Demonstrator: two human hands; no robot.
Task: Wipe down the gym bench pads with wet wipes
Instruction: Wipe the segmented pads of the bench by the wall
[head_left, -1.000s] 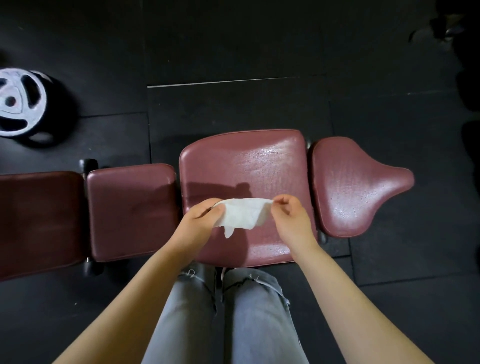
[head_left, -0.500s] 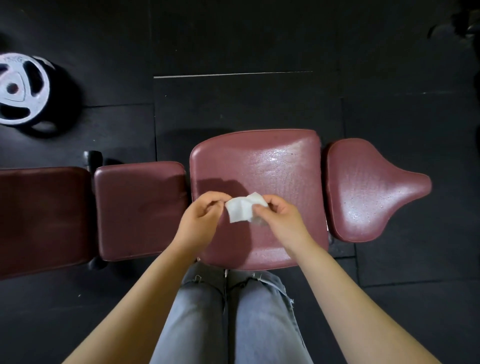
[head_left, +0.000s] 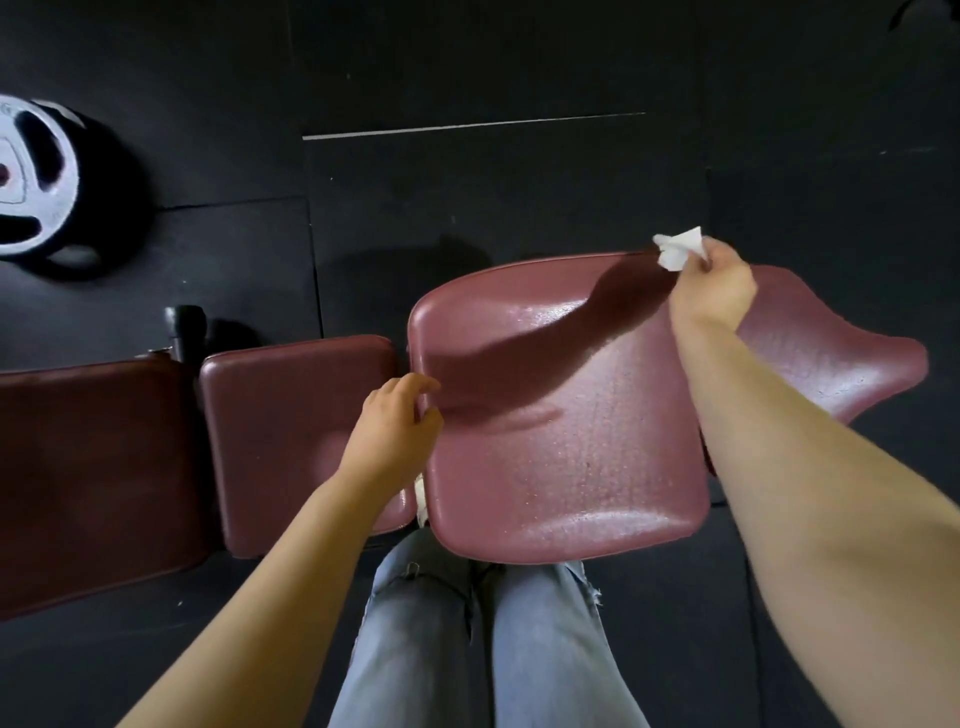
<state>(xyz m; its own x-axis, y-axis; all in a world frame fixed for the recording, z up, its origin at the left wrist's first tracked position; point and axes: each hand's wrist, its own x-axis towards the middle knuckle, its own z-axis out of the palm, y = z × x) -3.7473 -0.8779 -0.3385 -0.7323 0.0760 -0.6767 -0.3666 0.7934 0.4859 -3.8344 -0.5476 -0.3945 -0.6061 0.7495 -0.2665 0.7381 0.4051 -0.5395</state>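
A maroon gym bench runs left to right below me. Its big middle pad (head_left: 561, 415) shines wet. A small square pad (head_left: 280, 436) lies to its left and a saddle-shaped end pad (head_left: 831, 358) to its right. My right hand (head_left: 711, 291) pinches a crumpled white wet wipe (head_left: 678, 248) over the far right corner of the middle pad. My left hand (head_left: 397, 426) rests at the middle pad's left edge, fingers curled over the gap between the pads.
A long dark pad (head_left: 83, 478) continues the bench at far left. A grey weight plate (head_left: 31, 176) lies on the black rubber floor at upper left. My legs in grey jeans (head_left: 478, 644) stand against the bench's near side.
Both hands held the wipe together over the middle pad. Now the left hand has let go and dropped to the pad's left edge, and the right hand has carried the wipe to the far right corner.
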